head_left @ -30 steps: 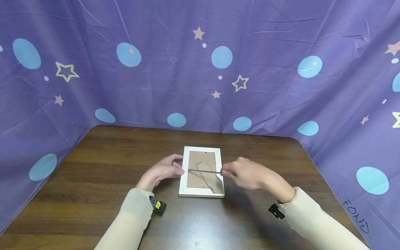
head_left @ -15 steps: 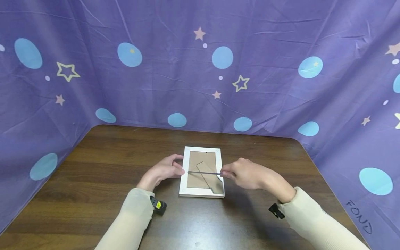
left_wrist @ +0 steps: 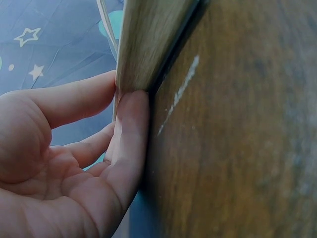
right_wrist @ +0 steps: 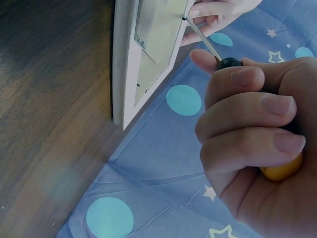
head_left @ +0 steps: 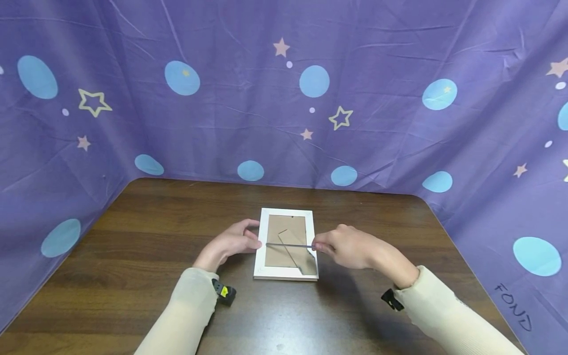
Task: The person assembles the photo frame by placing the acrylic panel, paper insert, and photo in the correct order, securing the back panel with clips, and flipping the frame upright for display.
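On the brown table (head_left: 111, 276), just ahead of us, the white frame (head_left: 279, 271) lies flat with its backing board (head_left: 279, 224) and stand leg (head_left: 300, 256) facing up. We pinch its left edge with our left hand (head_left: 230, 241), thumb at the rim and fingers against the side. Our right hand (head_left: 350, 246) has its fingers clamped round a screwdriver (right_wrist: 229, 63), whose shaft crosses above the board, tip at a small dark tab (right_wrist: 184, 19) on the left inner edge; whether it sits beneath the tab, we cannot tell. We judge the step in hand to be levering that tab. The next move seems to call for a small, controlled tilt of the handle while our left hand braces the frame.
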The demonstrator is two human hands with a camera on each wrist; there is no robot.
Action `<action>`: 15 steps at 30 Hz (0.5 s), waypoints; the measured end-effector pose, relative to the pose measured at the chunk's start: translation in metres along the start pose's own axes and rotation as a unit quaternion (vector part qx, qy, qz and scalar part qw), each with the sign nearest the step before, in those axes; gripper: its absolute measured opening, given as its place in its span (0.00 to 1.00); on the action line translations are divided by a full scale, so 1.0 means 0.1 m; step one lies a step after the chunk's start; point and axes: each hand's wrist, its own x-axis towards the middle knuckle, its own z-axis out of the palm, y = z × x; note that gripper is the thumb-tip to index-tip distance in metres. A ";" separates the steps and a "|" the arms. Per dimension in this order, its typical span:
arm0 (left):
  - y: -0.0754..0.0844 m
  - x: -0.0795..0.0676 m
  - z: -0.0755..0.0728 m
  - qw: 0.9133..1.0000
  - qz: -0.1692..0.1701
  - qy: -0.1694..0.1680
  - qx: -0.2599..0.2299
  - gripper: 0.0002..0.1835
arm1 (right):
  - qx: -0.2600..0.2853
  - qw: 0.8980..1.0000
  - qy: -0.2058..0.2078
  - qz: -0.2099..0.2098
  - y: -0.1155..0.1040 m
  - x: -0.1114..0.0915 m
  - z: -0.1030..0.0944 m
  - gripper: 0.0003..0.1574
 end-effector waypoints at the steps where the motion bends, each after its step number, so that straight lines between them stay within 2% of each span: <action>1: 0.00 0.00 0.00 1.000 0.000 -0.001 -0.002 0.41 | -0.001 1.000 0.000 0.000 0.00 0.00 0.00 0.12; 10: 0.00 0.01 -0.01 1.000 -0.006 0.001 0.000 0.41 | 0.001 1.000 0.002 -0.002 -0.02 0.00 -0.02 0.13; 15: 0.00 0.01 0.00 1.000 -0.011 -0.005 -0.024 0.40 | -0.002 1.000 0.002 -0.002 -0.03 0.00 -0.02 0.14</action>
